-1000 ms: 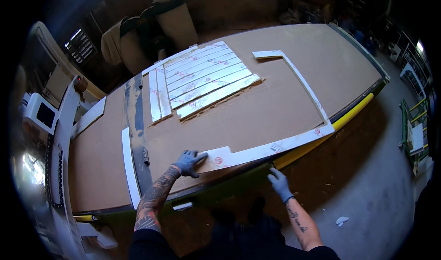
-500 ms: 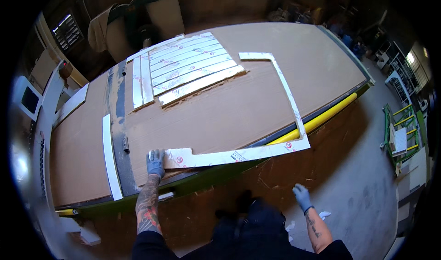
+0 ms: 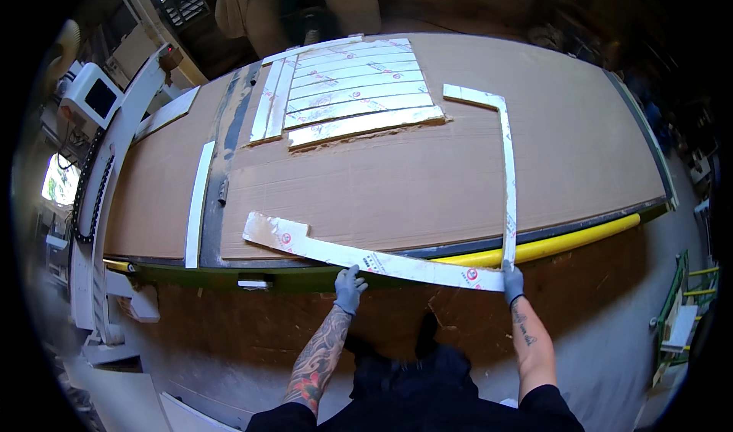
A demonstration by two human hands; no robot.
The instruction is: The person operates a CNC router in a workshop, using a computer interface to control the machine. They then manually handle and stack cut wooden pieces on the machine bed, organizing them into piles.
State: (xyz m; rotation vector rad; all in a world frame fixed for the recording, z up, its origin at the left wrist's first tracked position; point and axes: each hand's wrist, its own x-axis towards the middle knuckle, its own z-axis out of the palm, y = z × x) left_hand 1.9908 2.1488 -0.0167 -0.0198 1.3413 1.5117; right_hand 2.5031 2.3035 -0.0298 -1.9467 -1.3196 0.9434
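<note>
A white U-shaped board offcut (image 3: 412, 267), covered in printed film, hangs over the near edge of a large brown-topped table (image 3: 359, 195). My left hand (image 3: 350, 289), in a grey glove, is closed on its long lower strip, around the middle. At the right corner my right hand (image 3: 513, 282), gloved too, grips the offcut where the thin upright arm meets the strip. The offcut's wider left end and its far short arm lie over the table top. The thumbs and fingertips are partly hidden.
Farther back lies a white panel (image 3: 355, 88) cut into several strips. A narrow white strip (image 3: 200, 203) rests at the left, near a white machine gantry (image 3: 126, 138). A yellow roller (image 3: 580, 235) runs along the table's near edge. A green rack (image 3: 679, 302) stands on the right.
My left hand has moved from the offcut's left end to mid-strip. My right hand has come up from the side and taken hold of the corner. The offcut has turned slightly, its right corner nearer me.
</note>
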